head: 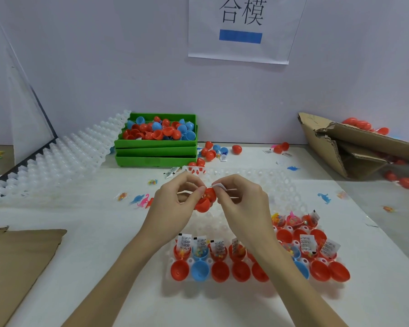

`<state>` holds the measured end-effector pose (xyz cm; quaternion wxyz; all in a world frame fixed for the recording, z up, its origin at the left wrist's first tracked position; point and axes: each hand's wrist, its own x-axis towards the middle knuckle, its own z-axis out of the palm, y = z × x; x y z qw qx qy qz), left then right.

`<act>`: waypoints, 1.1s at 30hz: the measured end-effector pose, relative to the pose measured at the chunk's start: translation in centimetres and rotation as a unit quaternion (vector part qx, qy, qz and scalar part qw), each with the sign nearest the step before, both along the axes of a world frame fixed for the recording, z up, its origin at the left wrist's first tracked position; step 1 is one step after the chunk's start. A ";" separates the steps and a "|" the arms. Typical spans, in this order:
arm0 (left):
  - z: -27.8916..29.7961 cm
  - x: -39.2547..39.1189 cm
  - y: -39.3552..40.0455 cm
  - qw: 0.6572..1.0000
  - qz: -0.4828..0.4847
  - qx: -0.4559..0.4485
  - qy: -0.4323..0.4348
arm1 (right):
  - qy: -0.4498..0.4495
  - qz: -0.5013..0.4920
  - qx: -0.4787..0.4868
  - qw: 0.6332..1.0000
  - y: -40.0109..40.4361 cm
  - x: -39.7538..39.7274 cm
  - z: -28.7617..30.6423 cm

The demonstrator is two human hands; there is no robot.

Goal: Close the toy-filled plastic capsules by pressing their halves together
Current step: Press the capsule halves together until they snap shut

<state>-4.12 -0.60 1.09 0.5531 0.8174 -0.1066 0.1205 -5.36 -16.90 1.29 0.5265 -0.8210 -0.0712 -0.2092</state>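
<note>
Over the middle of the table my left hand (180, 197) grips an open red capsule (206, 200), its two halves hinged apart with small coloured toys inside. My right hand (240, 197) pinches a white paper slip (219, 186) at the capsule's upper rim. Below my hands a white clear holder tray (224, 223) carries rows of open red and blue capsules (220, 260), several with folded paper slips and toys standing in them.
Stacked green bins (156, 147) of loose red and blue halves stand at the back left, beside leaning white trays (57, 161). A torn cardboard box (354, 147) with red capsules lies at the right. Cardboard (17, 263) covers the near left. Small toy dinosaurs (324, 198) are scattered around.
</note>
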 end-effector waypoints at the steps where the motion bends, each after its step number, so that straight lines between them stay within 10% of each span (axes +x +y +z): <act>1: 0.0 0.0 -0.1 1.000 -0.002 -0.004 0.005 | 0.007 0.004 0.008 1.000 0.0 0.0 0.0; 17: 0.3 -0.8 -0.4 0.990 0.006 0.081 -0.119 | -0.032 -0.014 -0.019 0.999 0.2 -0.3 0.2; 27: 1.6 -1.1 0.5 0.900 -0.040 0.295 -0.319 | -0.013 0.004 -0.005 1.000 0.2 -0.2 0.2; 33: 1.1 -0.8 0.4 0.931 -0.040 0.227 -0.282 | -0.008 0.010 0.022 1.000 0.0 -0.3 0.2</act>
